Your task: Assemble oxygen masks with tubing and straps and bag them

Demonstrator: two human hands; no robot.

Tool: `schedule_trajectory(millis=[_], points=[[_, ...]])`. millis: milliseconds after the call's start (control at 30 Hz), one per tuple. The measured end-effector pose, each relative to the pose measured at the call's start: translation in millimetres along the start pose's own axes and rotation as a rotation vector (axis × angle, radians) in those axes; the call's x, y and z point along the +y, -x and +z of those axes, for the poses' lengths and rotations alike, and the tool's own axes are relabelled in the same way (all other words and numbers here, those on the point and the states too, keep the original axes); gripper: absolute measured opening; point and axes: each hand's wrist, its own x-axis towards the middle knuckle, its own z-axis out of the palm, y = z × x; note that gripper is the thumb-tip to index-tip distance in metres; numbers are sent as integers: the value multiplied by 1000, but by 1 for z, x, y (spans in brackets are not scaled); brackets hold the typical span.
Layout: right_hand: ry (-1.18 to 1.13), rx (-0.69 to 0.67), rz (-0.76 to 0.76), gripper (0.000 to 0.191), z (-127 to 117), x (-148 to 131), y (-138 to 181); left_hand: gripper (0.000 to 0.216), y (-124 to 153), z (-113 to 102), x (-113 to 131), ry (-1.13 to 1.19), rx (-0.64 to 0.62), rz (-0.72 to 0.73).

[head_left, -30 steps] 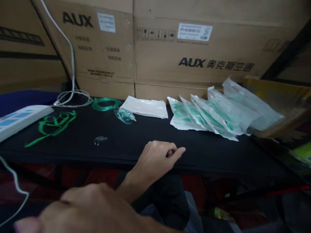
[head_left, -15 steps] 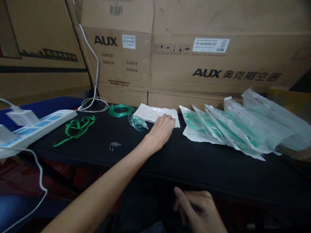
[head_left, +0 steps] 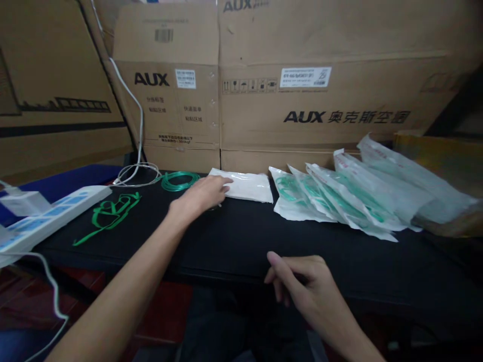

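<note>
My left hand (head_left: 207,193) reaches over the black table, fingers stretched out to the right beside a flat white packet (head_left: 249,186). Beneath this hand lies the clear mask, almost wholly covered; only a small bit of it (head_left: 216,206) shows. A coil of green tubing (head_left: 179,181) rests just left of my left hand. My right hand (head_left: 298,281) hovers at the table's front edge, its fingers loosely curled in and nothing visible in them. Farther left lies a tangled green strap (head_left: 114,213).
Several clear-and-white pouches with green contents (head_left: 335,196) fan out on the right. A white power strip (head_left: 56,216) with plugs and cables takes up the left side. Large cardboard boxes (head_left: 256,115) stand along the back, and a white cable (head_left: 140,120) hangs before them.
My left hand has moved left from the white packet to over the mask. My right hand has risen to the table edge. The small clear piece is now out of sight behind my left arm.
</note>
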Motion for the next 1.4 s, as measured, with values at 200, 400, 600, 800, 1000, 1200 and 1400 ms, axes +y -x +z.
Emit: schedule_trajectory(millis=[200,400,600,800,1000,1200,1400], points=[[133,59,-42,34,19,-7,-59,56,17,-10,-68,88,-16,-110],[375,-10,-81,61,63,-15,-136,42,20,-1,-92,239,20,-45],[299,-44,-117,33,86,-9,-152,46,29,5,-98,398,34,28],[95,58,-38,35,87,-3,-153,39,35,12,-105,337,56,-15],[-63,144,49,46,66,-7,-138,41,45,2,-89,292,138,-4],[-291,23,90,48,18,1,-69,38,109,-8,-46,264,287,-84],[-443,60,158,45,-1,11,-43,37,161,-6,-46,231,110,-154]])
